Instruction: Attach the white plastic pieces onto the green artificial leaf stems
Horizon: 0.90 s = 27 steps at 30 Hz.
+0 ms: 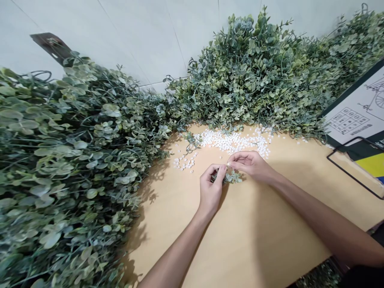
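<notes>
Pinching close together over table point(222, 248), L hand point(210, 190) has leafy sprig point(234, 177), R hand point(255, 166) tiny white pc point(229, 164).

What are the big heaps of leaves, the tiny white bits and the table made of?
Leaf heaps: probably plastic or fabric, mostly matte; dull grey-green leaves on wiry stems.
White bits: perhaps plastic, smooth-looking; they are evenly white and much alike in size.
Table: maybe wood or wood-look laminate, smooth; it is evenly tan, but no clear grain shows.
</notes>
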Tool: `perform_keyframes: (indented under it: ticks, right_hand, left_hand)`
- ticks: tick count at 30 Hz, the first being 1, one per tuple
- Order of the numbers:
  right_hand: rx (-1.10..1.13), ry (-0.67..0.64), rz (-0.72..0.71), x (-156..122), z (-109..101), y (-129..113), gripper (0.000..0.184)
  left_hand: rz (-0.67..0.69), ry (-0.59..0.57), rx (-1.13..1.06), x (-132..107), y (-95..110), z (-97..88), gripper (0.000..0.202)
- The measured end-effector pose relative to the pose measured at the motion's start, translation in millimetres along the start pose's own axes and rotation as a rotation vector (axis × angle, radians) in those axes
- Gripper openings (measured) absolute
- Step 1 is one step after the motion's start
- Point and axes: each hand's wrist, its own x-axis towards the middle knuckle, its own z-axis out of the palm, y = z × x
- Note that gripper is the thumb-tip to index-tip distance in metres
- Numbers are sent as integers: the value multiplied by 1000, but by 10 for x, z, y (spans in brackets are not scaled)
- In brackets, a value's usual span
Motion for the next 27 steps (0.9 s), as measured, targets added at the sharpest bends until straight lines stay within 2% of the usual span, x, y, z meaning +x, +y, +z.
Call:
perform_keyframes:
  ticks: [11, 20, 27]
  right_hand:
    - [24, -58, -4, -1, 3, 28, 31]
    - [-40, -33, -75, 0, 4, 69, 26]
    - [-46, -10, -36, -26, 34, 18, 31]
  left_hand:
    - [14, -2, 32, -4, -4, -5, 34]
    - [20, 11, 67, -7, 13, -12, 36]
    - [31, 19, 106, -14, 47, 2, 36]
